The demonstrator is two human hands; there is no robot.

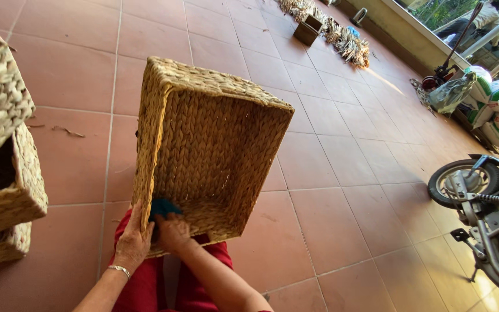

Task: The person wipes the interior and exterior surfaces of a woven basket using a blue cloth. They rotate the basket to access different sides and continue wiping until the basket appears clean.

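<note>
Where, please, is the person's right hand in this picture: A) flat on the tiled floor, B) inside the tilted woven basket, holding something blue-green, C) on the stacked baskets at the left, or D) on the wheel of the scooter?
B: the right hand reaches inside the woven basket, gripping a blue-green object, while the left hand holds the basket's rim.

Bare forearms; silver bracelet [120,269] on left wrist; red trousers [145,289].

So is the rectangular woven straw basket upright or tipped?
Tipped: the rectangular woven straw basket shows its open inside to the camera, left hand gripping its rim.
</note>
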